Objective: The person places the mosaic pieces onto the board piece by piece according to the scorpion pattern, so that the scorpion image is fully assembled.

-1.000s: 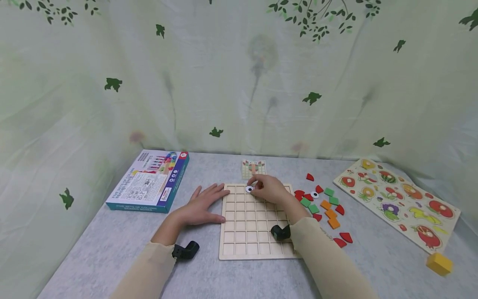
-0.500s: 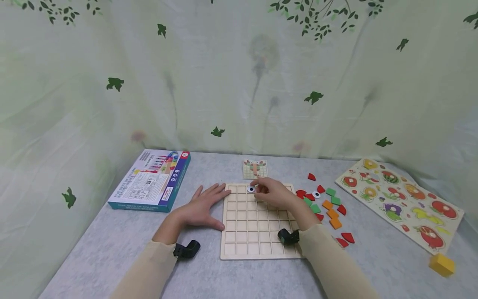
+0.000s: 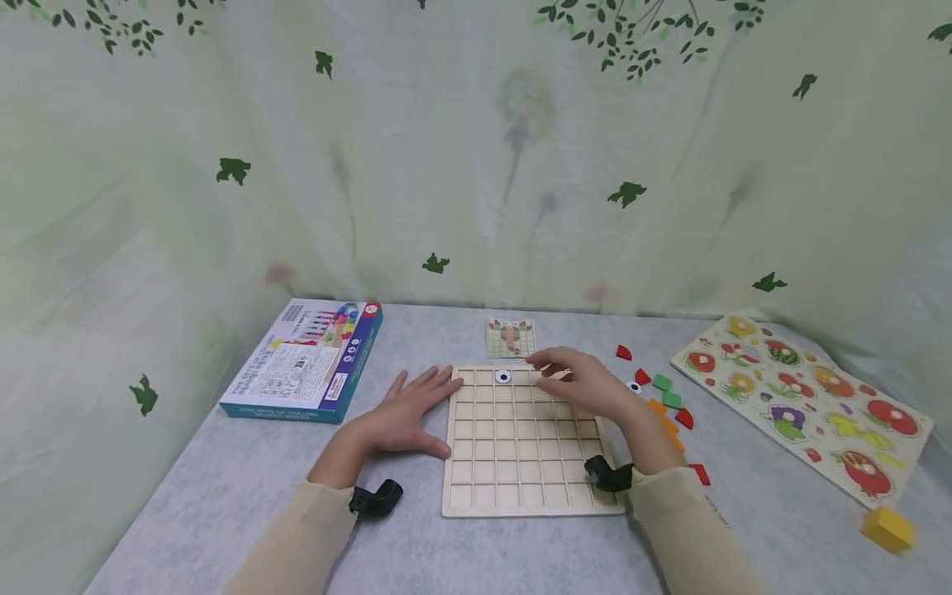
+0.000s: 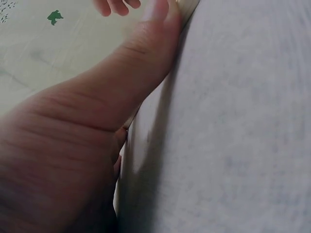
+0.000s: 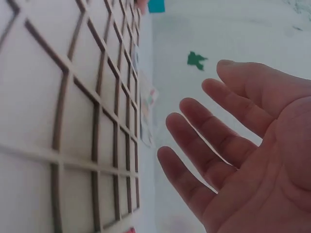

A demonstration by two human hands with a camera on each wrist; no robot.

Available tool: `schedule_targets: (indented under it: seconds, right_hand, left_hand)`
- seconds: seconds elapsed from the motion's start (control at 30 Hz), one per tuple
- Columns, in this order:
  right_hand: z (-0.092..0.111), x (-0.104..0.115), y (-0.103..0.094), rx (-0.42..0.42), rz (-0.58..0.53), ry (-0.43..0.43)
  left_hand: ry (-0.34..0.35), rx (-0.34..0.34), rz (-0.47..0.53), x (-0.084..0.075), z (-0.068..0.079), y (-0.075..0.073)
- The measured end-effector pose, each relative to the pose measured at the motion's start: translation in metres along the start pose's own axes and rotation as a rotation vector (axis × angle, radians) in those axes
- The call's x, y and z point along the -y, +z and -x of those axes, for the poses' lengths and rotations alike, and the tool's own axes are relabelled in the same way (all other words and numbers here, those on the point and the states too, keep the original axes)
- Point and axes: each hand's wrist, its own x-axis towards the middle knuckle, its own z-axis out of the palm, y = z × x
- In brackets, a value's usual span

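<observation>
A wooden grid board (image 3: 497,473) lies flat in front of me. One white eye tile (image 3: 503,377) with a dark pupil sits in a top-row cell. My left hand (image 3: 405,417) rests at the board's left edge, fingers spread, its thumb against the side in the left wrist view. Over the board's upper right is my right hand (image 3: 587,384), its fingers loosely extended and holding nothing, as the right wrist view shows. Right of the board lie red quarter-round pieces (image 3: 685,419), green squares (image 3: 662,383), orange squares (image 3: 658,407) and another eye tile (image 3: 634,387), partly hidden by the right arm.
A small pattern card (image 3: 510,337) lies behind the board. At the left is a flat blue-edged box (image 3: 301,364). A fruit puzzle board (image 3: 803,405) lies at the right, with a yellow block (image 3: 888,530) by its near corner. A printed curtain (image 3: 446,165) hangs behind.
My right hand has let go of the eye tile, which stays in its top-row cell, and has moved right with its fingers opening. The left hand keeps its place at the board's edge.
</observation>
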Motion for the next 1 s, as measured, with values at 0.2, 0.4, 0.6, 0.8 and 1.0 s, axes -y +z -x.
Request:
schedule_targets:
  seconds: [0.2, 0.4, 0.6, 0.8, 1.0]
  right_hand:
    - [0.011, -0.014, -0.02, -0.074, -0.031, 0.036]
    - [0.022, -0.026, -0.04, -0.156, 0.053, 0.13]
    - [0.031, -0.039, -0.056, -0.174, 0.112, 0.227]
    - [0.035, -0.058, -0.064, -0.158, 0.124, 0.341]
    - [0.04, -0.078, -0.066, -0.134, 0.107, 0.396]
  left_hand:
    - [-0.018, 0.009, -0.003, 0.001, 0.001, 0.001]
    - [-0.009, 0.007, 0.002, 0.0, 0.002, 0.0]
    - [0.004, -0.011, -0.001, -0.003, 0.002, -0.002]
    - [0.01, -0.021, 0.002, -0.005, 0.002, -0.003]
    - [0.001, -0.019, 0.009, -0.005, 0.002, -0.003]
